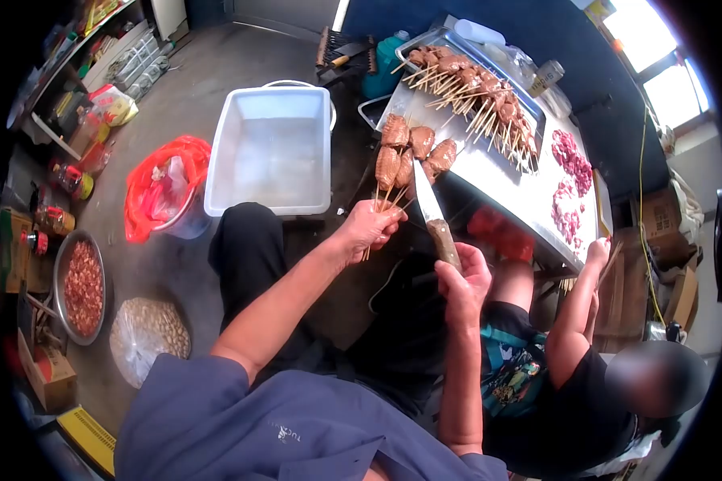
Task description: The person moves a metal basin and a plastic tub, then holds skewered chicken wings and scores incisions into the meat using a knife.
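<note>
Worktop [497, 178]: skewer-laden tray [443, 34], diced red meat [569, 160]
Left fingers [387, 220]: gripping meat skewers [389, 164] beside the worktop's edge
Right fingers [475, 263]: wrapped round a knife [431, 210]
Shirt [289, 401]: "TUC", remainder unclear

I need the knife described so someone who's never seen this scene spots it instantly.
Start at the pale table, upper right. Off its left side, the left grip holds a bunch of meat skewers. The knife points toward them from the right grip, its bright blade and thick brown handle unlike their thin sticks.
</note>
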{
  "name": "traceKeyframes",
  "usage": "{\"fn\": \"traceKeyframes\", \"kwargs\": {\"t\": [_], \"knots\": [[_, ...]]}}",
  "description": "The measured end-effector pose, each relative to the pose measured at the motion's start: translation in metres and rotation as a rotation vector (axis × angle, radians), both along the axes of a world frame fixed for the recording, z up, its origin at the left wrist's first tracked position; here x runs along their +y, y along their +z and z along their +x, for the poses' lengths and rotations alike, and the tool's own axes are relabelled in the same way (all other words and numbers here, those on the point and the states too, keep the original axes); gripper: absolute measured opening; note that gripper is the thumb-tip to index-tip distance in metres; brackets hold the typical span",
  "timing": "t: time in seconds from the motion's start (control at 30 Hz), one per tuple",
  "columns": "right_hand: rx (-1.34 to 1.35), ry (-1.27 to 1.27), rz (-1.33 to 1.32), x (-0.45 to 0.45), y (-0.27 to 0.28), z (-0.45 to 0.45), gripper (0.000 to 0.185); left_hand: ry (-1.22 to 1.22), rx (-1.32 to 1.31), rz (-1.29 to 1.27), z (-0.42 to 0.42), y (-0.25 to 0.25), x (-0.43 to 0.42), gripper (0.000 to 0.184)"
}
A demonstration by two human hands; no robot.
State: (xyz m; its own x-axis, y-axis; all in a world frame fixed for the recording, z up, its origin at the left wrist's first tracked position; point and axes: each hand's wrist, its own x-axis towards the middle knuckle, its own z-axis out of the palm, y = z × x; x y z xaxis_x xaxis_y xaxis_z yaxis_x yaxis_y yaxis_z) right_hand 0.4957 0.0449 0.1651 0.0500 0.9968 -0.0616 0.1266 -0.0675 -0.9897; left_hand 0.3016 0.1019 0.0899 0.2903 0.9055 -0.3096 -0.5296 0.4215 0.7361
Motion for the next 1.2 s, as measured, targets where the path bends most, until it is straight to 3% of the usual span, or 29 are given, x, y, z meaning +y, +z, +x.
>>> {"fn": "traceKeyframes", "kwargs": {"t": [0.23,0.3,0.53,1.2], "knots": [[0.026,-0.024,0.030,-0.027,0.014,0.030,0.028,0.113,0.168,0.042,0.029,-0.017,-0.030,0.018],[-0.076,-0.057,0.078,-0.032,0.016,0.035,0.030,0.192,0.195,0.149,0.037,-0.027,-0.033,0.016],[-0.211,-0.085,0.155,-0.034,0.035,0.049,0.034,0.316,0.181,0.176,0.045,-0.041,-0.038,0.013],[-0.286,-0.107,0.141,-0.002,0.056,0.044,0.031,0.360,0.303,0.199,0.047,-0.053,-0.045,0.011]]}}
